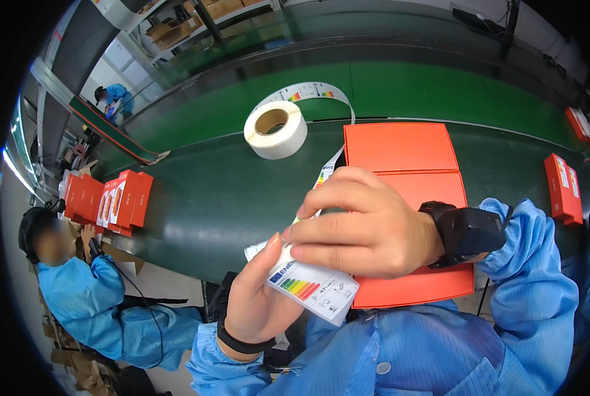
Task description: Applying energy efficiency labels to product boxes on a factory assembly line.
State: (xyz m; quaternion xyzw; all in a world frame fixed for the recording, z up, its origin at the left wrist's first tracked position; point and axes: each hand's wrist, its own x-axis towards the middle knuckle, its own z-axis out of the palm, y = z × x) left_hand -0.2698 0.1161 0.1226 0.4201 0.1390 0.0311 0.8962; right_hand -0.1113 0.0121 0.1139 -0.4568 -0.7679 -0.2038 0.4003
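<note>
Between my two hands is the free end of a strip of printed labels (pixel 315 288), white with coloured bars. My left hand (pixel 259 294) is closed on this end, thumb on top. Over it lies my right hand (pixel 367 228), its fingers bent and pinching at the strip close to the left thumb; the fingertips partly hide what they grip. From there the strip runs up behind my right hand and loops back to a white label roll (pixel 276 135) standing on the dark green bench. Red boxes (pixel 400 146) lie side by side under and beyond my right hand.
More red boxes stand at the left edge (pixel 127 198) and at the right (pixel 563 188). A person in blue (pixel 103 297) works at the left, with a hand by the boxes; another sleeve shows at far right. A green raised panel (pixel 400 89) runs behind the bench (pixel 196 191).
</note>
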